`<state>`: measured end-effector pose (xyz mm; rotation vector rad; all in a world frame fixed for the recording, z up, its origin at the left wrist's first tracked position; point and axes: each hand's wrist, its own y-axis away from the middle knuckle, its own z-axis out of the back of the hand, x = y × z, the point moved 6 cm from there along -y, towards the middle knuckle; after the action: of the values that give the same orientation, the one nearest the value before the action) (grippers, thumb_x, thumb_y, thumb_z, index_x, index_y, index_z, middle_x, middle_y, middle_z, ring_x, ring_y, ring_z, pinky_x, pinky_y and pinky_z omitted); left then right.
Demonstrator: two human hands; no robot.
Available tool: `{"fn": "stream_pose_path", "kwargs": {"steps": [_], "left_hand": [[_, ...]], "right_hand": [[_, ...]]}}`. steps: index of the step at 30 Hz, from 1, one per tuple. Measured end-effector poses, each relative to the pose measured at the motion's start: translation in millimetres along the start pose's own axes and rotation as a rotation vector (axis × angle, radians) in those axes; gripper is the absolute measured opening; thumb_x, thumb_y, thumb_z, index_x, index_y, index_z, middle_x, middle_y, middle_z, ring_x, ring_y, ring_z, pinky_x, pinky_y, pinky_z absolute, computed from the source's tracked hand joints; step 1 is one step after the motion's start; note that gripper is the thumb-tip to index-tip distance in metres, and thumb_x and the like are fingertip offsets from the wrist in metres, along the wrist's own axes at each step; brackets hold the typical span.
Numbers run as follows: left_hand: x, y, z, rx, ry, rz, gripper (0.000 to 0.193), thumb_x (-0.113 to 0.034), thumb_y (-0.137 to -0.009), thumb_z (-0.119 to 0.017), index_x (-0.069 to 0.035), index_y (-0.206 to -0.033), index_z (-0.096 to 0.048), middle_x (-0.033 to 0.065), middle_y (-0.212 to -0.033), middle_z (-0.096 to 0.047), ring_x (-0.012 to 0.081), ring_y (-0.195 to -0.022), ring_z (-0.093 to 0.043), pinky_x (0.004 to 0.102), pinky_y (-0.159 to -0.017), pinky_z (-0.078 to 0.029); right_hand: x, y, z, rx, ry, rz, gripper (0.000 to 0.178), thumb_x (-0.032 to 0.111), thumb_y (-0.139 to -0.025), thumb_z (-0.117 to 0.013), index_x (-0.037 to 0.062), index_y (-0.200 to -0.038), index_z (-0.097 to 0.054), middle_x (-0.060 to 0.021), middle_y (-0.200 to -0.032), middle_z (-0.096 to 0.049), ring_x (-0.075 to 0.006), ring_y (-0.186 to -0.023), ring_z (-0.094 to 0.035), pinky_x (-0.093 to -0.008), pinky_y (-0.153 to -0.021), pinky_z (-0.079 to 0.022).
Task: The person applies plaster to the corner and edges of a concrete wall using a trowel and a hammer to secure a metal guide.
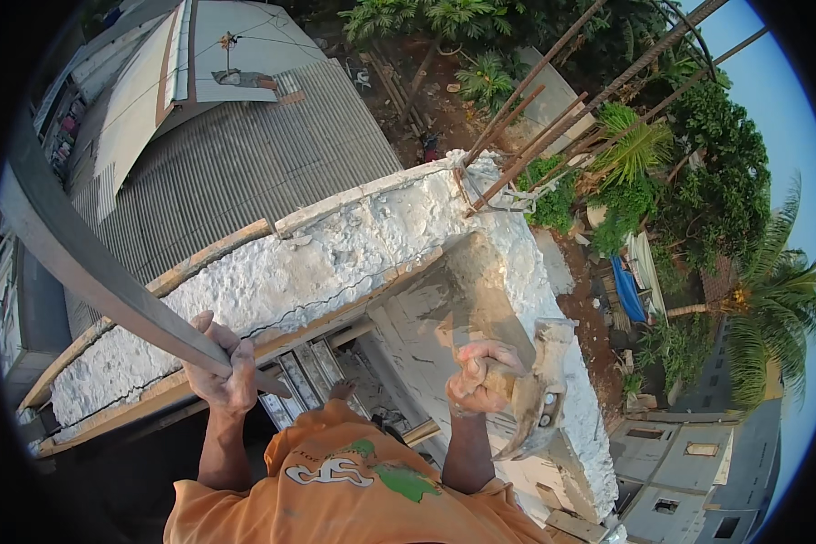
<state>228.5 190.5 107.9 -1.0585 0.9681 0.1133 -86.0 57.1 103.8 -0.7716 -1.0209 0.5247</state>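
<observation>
**High on a concrete beam, hammer in one hand and metal bar in the other**

Orange cloth of the person's shirt fills the bottom of the head view, with both bare forearms rising out of it.

Fingers of the left hand are wrapped tight round a long grey metal bar, which runs from just past the knuckles up and away to the left edge. Fingers of the right hand are closed round the wooden handle of a claw hammer; its steel head sits just right of the fingertips, claw curving downward.

Beyond both sets of fingers lies a rough white concrete beam framed with wooden boards. Rusty steel rods stick up from its far corner. A bare foot shows between the two hands, lower down. Far below the left fingers spreads a corrugated roof; beyond the right fingers stand palm trees.
</observation>
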Motion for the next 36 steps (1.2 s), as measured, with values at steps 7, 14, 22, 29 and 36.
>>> {"fn": "stream_pose_path", "kwargs": {"steps": [7, 14, 22, 29, 36], "left_hand": [[-5.5, -4.9, -3.8, 0.024, 0.032, -0.065, 0.06, 0.011, -0.078, -0.053, 0.013, -0.135, -0.036, 0.0025, -0.064, -0.043, 0.0087, -0.053, -0.033, 0.0264, -0.052, -0.029], [-8.5, -2.4, -4.7, 0.086, 0.009, -0.114, 0.061, 0.012, -0.078, -0.053, 0.011, -0.137, -0.037, 0.0029, -0.065, -0.043, 0.0092, -0.053, -0.033, 0.027, -0.051, -0.029], [-1.0, -2.7, -6.9, 0.094, 0.017, -0.064, 0.06, 0.01, -0.077, -0.055, 0.01, -0.135, -0.04, 0.0019, -0.063, -0.042, 0.0092, -0.052, -0.034, 0.0266, -0.05, -0.028], [-8.1, -8.6, -3.0, 0.11, -0.032, -0.071, 0.058, 0.009, -0.077, -0.055, 0.012, -0.132, -0.04, 0.0024, -0.062, -0.042, 0.0094, -0.052, -0.035, 0.0261, -0.049, -0.027], [-3.7, -8.6, -7.9, 0.101, 0.008, -0.041, 0.059, 0.01, -0.076, -0.056, 0.012, -0.132, -0.04, 0.0022, -0.062, -0.043, 0.0092, -0.052, -0.036, 0.0265, -0.048, -0.027]], "right_hand": [[-65.4, 29.7, -42.3, 0.204, 0.25, -0.572, 0.041, 0.024, -0.095, -0.065, -0.0057, -0.12, -0.054, -0.021, -0.096, -0.065, -0.0327, -0.079, -0.063, -0.04, -0.075, -0.05], [7.2, -10.5, -4.1, -0.087, -0.304, -0.037, 0.031, 0.024, -0.093, -0.066, -0.0027, -0.104, -0.055, -0.0095, -0.081, -0.06, -0.0132, -0.059, -0.055, -0.0264, -0.055, -0.046], [-74.0, 33.7, -50.3, 0.145, 0.2, -0.55, 0.039, 0.022, -0.094, -0.067, -0.0093, -0.112, -0.054, -0.0142, -0.085, -0.064, -0.0192, -0.069, -0.06, -0.0336, -0.064, -0.05], [5.5, -20.1, -7.6, -0.152, -0.253, 0.079, 0.028, 0.027, -0.094, -0.064, 0.0021, -0.089, -0.052, -0.0103, -0.079, -0.059, -0.0133, -0.059, -0.055, -0.0298, -0.052, -0.048], [-97.2, 61.9, -58.3, 0.316, 0.271, -0.634, 0.032, 0.017, -0.092, -0.065, -0.0074, -0.111, -0.055, -0.0207, -0.092, -0.065, -0.0286, -0.077, -0.065, -0.0425, -0.073, -0.051]]}}
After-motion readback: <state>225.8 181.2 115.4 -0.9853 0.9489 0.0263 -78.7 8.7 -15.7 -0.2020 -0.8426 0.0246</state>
